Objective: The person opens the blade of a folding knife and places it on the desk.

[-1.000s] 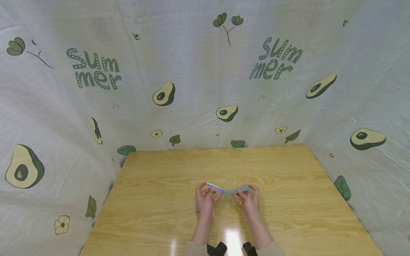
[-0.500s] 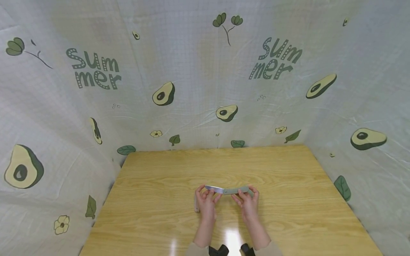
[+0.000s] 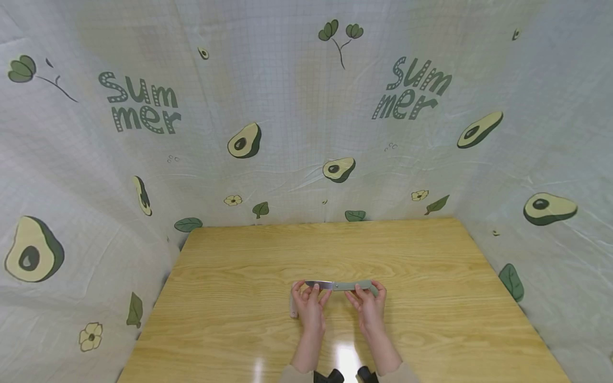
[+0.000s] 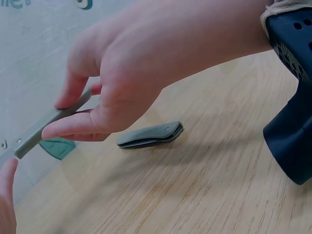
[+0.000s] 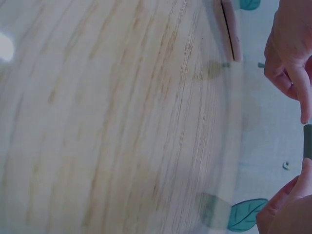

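Note:
An unfolded folding knife (image 3: 348,285) with a grey-green handle is held level above the table. My left hand (image 3: 312,311) pinches its shiny blade (image 3: 320,285). At the other end, my right hand (image 3: 371,310) grips the handle between thumb and fingers, which the left wrist view shows closely on the handle (image 4: 36,130). Blade and handle lie in nearly one straight line. Below my right hand rests a folded green knife (image 4: 151,135), partly hidden in the head view. A folded pinkish knife (image 3: 293,307) lies beside my left hand, partly covered by it.
The wooden table (image 3: 230,287) stretches around both hands. Patterned cloth (image 3: 287,106) with avocados and lettering hangs behind it and along both sides. A dark device (image 4: 292,92) is strapped to my right wrist.
The blade has swung from an angle into line with the handle, and the knife is now nearly level. Both hands keep their hold, with the wrists slightly closer together.

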`<state>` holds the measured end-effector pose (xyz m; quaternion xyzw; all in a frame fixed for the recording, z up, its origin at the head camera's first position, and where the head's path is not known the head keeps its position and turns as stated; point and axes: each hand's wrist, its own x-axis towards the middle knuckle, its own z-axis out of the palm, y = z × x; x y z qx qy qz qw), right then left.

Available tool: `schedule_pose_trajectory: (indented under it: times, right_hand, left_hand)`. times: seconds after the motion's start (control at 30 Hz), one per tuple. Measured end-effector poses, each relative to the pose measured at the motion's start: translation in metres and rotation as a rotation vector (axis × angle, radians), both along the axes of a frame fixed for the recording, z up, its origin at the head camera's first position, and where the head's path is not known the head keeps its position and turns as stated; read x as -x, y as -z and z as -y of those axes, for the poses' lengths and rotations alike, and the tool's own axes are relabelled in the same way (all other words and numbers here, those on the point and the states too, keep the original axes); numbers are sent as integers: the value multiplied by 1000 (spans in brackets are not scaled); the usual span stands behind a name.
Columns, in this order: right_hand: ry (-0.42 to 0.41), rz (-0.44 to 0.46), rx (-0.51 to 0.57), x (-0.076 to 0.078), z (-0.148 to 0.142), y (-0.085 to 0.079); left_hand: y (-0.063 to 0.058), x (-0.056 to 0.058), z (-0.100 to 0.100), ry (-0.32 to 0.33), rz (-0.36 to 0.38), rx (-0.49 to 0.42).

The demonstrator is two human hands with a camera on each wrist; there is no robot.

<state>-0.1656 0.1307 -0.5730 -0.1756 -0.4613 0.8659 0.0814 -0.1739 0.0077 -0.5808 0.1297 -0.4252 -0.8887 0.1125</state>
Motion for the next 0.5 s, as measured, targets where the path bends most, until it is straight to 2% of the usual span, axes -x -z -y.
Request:
schedule_pose_trajectory:
  times: [0.33,0.5]
  right_hand:
    - [22,-42,39,-2,4,-1]
    - [28,-24,42,-1,5,-1]
  left_hand:
    - [-2,-2,0,-8,24,-57]
    - [-1,-2,-2,-28,14,-54]
